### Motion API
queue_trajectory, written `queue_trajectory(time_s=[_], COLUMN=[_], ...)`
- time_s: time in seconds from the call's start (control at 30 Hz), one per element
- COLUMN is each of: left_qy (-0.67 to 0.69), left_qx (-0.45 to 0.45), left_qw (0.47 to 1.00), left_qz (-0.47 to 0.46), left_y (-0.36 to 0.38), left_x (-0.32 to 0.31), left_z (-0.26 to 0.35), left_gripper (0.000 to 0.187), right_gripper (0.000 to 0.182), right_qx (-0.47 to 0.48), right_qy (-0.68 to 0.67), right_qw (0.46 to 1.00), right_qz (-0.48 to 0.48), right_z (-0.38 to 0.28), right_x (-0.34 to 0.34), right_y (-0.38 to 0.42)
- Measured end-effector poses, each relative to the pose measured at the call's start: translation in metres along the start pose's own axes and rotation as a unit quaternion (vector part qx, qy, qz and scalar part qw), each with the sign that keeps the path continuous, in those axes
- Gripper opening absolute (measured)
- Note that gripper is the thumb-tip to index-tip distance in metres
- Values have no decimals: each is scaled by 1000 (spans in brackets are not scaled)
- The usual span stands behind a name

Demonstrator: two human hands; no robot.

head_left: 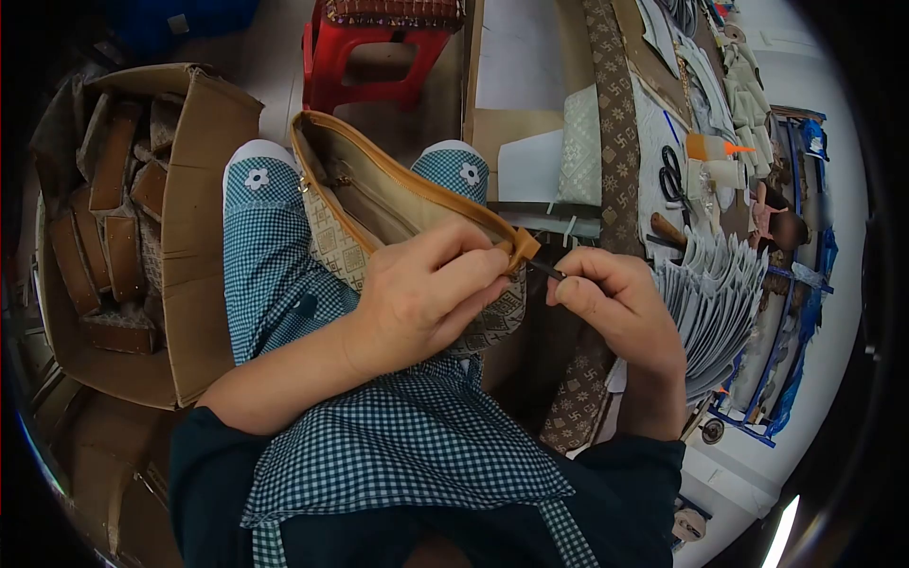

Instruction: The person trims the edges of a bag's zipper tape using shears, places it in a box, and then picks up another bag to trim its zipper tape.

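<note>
A handbag with beige patterned sides and tan leather trim lies across my lap, its mouth facing up and showing a pale lining. My left hand is closed on the bag's right end, fingers pinching beside a tan leather tab. In my right hand a thin dark tool is pinched between thumb and fingers, and its end points left, right at the tab. The tool's exact kind does not show. A small metal fitting sits at the bag's far left end.
At the left stands a cardboard box with several brown pieces. A red stool is ahead. On the worktable at the right are scissors, a glue bottle, a wooden handle and a stack of pale pieces.
</note>
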State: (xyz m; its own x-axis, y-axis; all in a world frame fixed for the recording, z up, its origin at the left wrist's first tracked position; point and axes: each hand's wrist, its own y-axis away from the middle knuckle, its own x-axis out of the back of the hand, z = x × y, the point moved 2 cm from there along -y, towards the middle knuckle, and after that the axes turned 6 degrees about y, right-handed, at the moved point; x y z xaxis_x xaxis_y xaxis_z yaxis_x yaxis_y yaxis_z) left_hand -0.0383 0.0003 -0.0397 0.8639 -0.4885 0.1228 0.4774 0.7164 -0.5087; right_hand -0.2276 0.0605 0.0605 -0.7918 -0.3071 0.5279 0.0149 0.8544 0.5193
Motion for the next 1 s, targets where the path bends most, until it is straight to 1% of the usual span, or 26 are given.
queue_trajectory(time_s=[0.03, 0.13, 0.3, 0.33, 0.4, 0.43, 0.6, 0.7, 0.73, 0.8, 0.83, 0.93, 1.0], left_qy=[-4, -11, -3, -2, 1, 1, 13, 124, 212, 228, 246, 255, 290], left_qx=[-4, -16, -34, -40, -53, -54, -41, 63, 186, 235, 244, 184, 229], left_qw=[1000, 1000, 999, 999, 999, 999, 999, 990, 958, 937, 925, 934, 915], left_qz=[0, 2, 11, 7, 1, -1, -11, -31, -47, -120, -157, -170, -164], left_y=[0, 1, 1, 2, 4, 4, 4, -3, -5, -18, -23, -29, -30], left_x=[0, -1, -4, -4, -4, -4, -3, 4, 8, 15, 15, 9, 7], left_z=[0, 0, -1, -2, -5, -5, -2, -3, -1, -7, -12, -18, -18], left_gripper=[19, 18, 16, 20, 28, 28, 27, 23, 31, 42, 39, 29, 21], right_gripper=[21, 21, 22, 22, 22, 22, 23, 23, 23, 23, 24, 29, 28], right_qx=[-11, -6, -59, -68, -96, -110, -105, -108, -110, -106, -104, -75, -73], right_qy=[8, 5, 7, 4, -30, -47, -104, -128, -133, -106, -92, -30, -3], right_qw=[1000, 1000, 998, 997, 994, 992, 988, 985, 984, 988, 989, 996, 997], right_qz=[-4, -3, -24, -29, -32, -34, -32, -37, -40, -44, -48, -26, -19], right_z=[-1, -4, -10, -10, -12, -13, -5, 1, 2, 0, 0, -1, -3], right_x=[1, 0, 5, 5, 4, 3, -4, -5, -5, -1, 1, 3, 8], right_y=[0, 0, 2, 3, 4, 5, 6, 8, 9, 12, 14, 17, 22])
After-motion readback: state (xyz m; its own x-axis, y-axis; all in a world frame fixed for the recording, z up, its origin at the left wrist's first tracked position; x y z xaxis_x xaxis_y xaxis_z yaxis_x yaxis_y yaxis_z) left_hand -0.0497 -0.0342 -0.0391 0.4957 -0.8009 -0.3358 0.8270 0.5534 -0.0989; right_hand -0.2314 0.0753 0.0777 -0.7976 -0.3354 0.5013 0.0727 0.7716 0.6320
